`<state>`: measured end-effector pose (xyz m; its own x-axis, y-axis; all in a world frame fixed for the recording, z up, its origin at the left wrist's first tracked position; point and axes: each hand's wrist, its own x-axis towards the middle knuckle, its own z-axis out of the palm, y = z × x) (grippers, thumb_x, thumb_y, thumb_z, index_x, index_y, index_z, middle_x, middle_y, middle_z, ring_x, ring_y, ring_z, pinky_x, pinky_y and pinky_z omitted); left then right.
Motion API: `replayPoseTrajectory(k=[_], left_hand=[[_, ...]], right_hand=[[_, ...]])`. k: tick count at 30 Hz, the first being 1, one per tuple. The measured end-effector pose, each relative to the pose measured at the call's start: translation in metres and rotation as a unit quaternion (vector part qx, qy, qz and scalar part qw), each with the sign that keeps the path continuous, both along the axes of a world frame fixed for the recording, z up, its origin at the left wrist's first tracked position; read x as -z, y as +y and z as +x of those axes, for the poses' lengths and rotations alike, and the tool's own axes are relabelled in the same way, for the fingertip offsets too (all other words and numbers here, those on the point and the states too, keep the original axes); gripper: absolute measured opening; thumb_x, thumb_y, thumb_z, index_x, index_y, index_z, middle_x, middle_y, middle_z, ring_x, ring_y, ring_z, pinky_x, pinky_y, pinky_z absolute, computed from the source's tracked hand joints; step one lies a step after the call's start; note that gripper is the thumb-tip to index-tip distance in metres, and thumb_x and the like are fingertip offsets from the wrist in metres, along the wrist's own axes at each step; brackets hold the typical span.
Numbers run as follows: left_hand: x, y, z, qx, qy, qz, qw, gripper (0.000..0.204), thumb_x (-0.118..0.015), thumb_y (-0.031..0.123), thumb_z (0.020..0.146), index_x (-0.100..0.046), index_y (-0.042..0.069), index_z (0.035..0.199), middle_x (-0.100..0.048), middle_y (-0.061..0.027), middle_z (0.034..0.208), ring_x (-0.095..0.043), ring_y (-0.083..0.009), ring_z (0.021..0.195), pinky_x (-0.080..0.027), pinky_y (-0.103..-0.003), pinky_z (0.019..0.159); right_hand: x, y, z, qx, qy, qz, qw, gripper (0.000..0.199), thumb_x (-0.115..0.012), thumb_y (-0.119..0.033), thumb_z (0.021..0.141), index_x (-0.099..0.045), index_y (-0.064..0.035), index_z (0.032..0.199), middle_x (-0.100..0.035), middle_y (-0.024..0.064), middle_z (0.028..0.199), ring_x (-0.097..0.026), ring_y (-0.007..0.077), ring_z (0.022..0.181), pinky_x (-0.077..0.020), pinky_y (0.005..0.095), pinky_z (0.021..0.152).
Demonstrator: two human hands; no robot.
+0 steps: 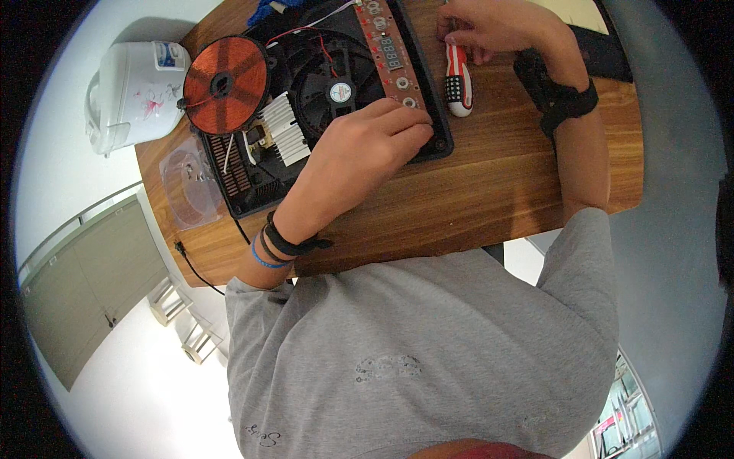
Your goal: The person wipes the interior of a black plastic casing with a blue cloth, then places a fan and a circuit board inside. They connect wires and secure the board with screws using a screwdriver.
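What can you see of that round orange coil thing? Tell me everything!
The orange coil is a flat, round disc of copper-coloured wire wound in tight rings around a dark hole in its middle. It looks like metal wire on a black frame. It sits tilted up at the left end of the opened black cooker case, beside the black fan and the white finned block. Thin red wires run from near it. Neither hand touches it.

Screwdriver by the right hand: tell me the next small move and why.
Probably close the right hand on the screwdriver and lift it off the table. The fingers only rest at its top end, while the left hand presses on the opened cooker's control board.
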<state>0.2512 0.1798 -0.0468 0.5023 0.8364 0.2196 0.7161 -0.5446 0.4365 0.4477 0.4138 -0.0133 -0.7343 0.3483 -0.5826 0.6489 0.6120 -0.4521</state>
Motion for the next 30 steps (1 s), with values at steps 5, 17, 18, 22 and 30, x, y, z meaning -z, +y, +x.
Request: replayPoseTrajectory(k=[5, 17, 18, 22, 30], left_hand=[[0.003, 0.0, 0.0, -0.002, -0.009, 0.002, 1.0, 0.021, -0.082, 0.01, 0.093, -0.08, 0.004, 0.112, -0.08, -0.0074, 0.123, -0.077, -0.0298, 0.11, -0.066, -0.04, 0.093], [0.0, -0.001, 0.005, -0.013, 0.005, 0.006, 1.0, 0.02, -0.083, 0.01, 0.092, -0.079, 0.004, 0.111, -0.079, -0.0073, 0.12, -0.077, -0.0296, 0.108, -0.065, -0.04, 0.091], [0.0, -0.001, 0.004, -0.013, 0.006, 0.007, 1.0, 0.021, -0.083, 0.01, 0.092, -0.079, 0.004, 0.111, -0.079, -0.0073, 0.12, -0.077, -0.0296, 0.108, -0.065, -0.04, 0.091], [0.0, -0.001, 0.003, -0.01, 0.002, 0.012, 1.0, 0.02, -0.083, 0.01, 0.092, -0.079, 0.004, 0.111, -0.079, -0.0072, 0.119, -0.076, -0.0293, 0.107, -0.065, -0.04, 0.091], [0.0, 0.0, 0.003, -0.01, 0.0, 0.002, 1.0, 0.017, -0.082, 0.01, 0.094, -0.079, 0.004, 0.11, -0.079, -0.0068, 0.119, -0.076, -0.029, 0.107, -0.065, -0.04, 0.092]], right_hand=[[-0.006, -0.002, 0.003, -0.003, 0.011, -0.005, 1.0, 0.03, -0.06, -0.021, 0.115, -0.076, 0.0037, 0.121, -0.085, 0.0181, 0.104, -0.082, 0.031, 0.093, -0.0642, 0.0443, 0.083], [0.014, 0.004, 0.001, -0.02, 0.001, 0.046, 0.999, 0.032, -0.064, -0.025, 0.115, -0.076, 0.0033, 0.122, -0.084, 0.0202, 0.105, -0.081, 0.0351, 0.096, -0.063, 0.0469, 0.084], [0.007, 0.002, 0.0, -0.021, 0.001, 0.041, 0.999, 0.032, -0.064, -0.025, 0.115, -0.076, 0.0033, 0.122, -0.084, 0.0205, 0.105, -0.081, 0.0353, 0.096, -0.0629, 0.0471, 0.085], [0.004, 0.001, 0.0, -0.02, 0.006, 0.044, 0.999, 0.032, -0.064, -0.025, 0.115, -0.076, 0.0028, 0.122, -0.084, 0.0207, 0.106, -0.081, 0.0357, 0.097, -0.0627, 0.0475, 0.085], [0.017, 0.004, -0.001, -0.018, -0.006, 0.053, 0.998, 0.032, -0.064, -0.026, 0.115, -0.077, 0.0017, 0.123, -0.084, 0.0195, 0.106, -0.081, 0.0352, 0.097, -0.0628, 0.047, 0.085]])
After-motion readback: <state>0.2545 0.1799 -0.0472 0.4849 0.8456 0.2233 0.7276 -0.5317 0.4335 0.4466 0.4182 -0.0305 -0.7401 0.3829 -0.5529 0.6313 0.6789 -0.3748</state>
